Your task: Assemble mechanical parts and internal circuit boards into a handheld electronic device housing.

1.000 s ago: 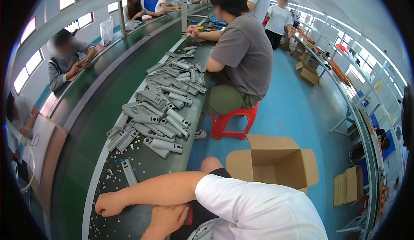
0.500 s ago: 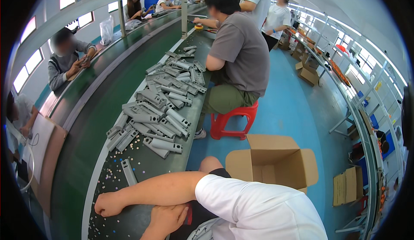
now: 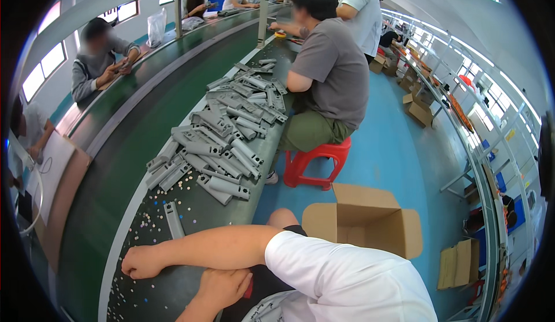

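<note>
My right arm, in a white sleeve, stretches leftward across the bench. At its end my right hand [image 3: 142, 262] rests curled on the dark bench top [image 3: 157, 292] near the pale edge strip. Whatever its fingers may enclose is hidden. My left hand [image 3: 222, 289] lies just below the right forearm, fingers bent and pressed together, beside a small red patch [image 3: 248, 291]. What it may hold does not show. A single grey elongated plastic housing [image 3: 173, 220] lies just beyond the right forearm. Farther up the bench is a heap of similar grey housings [image 3: 231, 122].
Small coloured dots [image 3: 151, 221] are scattered on the bench. An open cardboard box [image 3: 363, 215] stands to the right. A co-worker [image 3: 335, 79] sits ahead on a red stool [image 3: 318, 163]. A green conveyor belt [image 3: 136, 131] runs along the left, with people seated beyond it.
The view has shifted slightly, so the bench and heap appear a little lower and farther right. My two hands keep nearly the same pose on the bench.
</note>
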### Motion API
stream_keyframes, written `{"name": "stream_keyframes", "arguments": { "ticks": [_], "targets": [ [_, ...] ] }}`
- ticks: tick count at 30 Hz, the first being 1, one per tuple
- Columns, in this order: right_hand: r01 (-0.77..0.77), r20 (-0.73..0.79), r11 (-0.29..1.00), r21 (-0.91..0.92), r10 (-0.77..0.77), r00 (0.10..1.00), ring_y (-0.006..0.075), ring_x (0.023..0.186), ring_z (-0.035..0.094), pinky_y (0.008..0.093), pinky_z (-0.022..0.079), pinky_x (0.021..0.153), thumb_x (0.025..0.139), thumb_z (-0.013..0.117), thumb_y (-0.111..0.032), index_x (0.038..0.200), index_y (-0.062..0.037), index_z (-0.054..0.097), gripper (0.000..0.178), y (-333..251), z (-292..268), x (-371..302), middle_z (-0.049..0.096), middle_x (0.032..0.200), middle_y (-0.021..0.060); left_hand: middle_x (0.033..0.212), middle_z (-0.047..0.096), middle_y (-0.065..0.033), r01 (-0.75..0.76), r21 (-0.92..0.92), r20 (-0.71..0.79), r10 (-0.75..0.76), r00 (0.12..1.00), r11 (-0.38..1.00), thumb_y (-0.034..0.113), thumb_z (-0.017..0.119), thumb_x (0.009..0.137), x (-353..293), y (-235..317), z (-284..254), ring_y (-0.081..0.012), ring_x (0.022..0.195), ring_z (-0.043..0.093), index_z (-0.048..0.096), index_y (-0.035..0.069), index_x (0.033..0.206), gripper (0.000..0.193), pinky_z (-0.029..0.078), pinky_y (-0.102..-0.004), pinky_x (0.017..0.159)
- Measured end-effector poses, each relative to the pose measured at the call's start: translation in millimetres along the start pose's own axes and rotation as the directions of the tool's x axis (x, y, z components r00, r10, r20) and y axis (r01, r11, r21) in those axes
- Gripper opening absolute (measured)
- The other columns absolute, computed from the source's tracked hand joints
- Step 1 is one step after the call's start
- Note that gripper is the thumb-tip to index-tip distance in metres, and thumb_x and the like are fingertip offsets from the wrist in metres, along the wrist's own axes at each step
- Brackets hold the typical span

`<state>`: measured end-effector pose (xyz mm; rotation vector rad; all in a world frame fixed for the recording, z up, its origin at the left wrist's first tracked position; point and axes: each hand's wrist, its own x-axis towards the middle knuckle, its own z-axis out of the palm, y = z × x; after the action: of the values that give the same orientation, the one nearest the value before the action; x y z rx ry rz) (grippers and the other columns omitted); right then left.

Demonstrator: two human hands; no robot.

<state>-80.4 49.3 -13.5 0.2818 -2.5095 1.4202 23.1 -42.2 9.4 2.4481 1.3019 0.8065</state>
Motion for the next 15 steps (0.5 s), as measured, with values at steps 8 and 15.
{"name": "stream_keyframes", "arguments": {
  "ticks": [8,15],
  "targets": [
    [-0.001,-0.017,1.0,-0.013,0.001,1.0,0.0287,0.076,0.066,0.0395,0.051,0.071,0.078,0.058,-0.011,0.087,-0.0019,0.07,0.017,3.1,2.4,0.5,0.068,0.077,0.0138,0.079,0.065,-0.0047,-0.021,0.0,-0.02,0.021,1.0,1.0,0.02,0.069,0.078,-1.6,-2.0,1.8,-0.0259,0.073,0.063,0.068,0.01,0.079,0.01,0.051,-0.0395,0.063],
    [0.02,-0.044,1.0,-0.012,-0.021,0.999,0.0271,0.074,0.067,0.0389,0.051,0.07,0.078,0.058,-0.01,0.088,-0.0023,0.07,0.017,5.6,5.7,1.0,0.068,0.075,0.0141,0.079,0.066,-0.0045,-0.025,-0.007,-0.029,0.024,0.999,1.0,0.019,0.07,0.077,-2.0,-1.2,2.2,-0.0253,0.072,0.064,0.068,0.01,0.079,0.01,0.052,-0.0389,0.063]
  ]
}}
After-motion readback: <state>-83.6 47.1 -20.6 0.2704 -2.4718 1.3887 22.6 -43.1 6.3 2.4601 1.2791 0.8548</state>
